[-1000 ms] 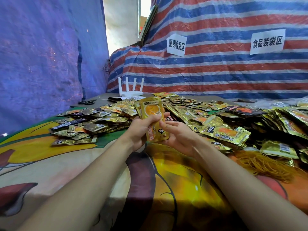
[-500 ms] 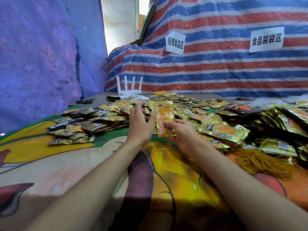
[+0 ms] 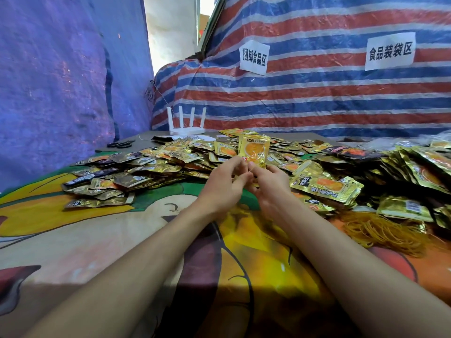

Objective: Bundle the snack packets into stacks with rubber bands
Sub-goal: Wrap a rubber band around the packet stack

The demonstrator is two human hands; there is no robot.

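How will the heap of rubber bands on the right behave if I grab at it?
Probably floppy and light: the rubber bands are thin loops lying slack. They are likely tangled, since they overlap in one heap, so several may lift together.

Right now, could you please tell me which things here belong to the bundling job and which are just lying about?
For the job:
held packets, gripped by the right hand
loose packets
rubber bands

Just lying about:
white router
scissors
paper signs on the striped tarp
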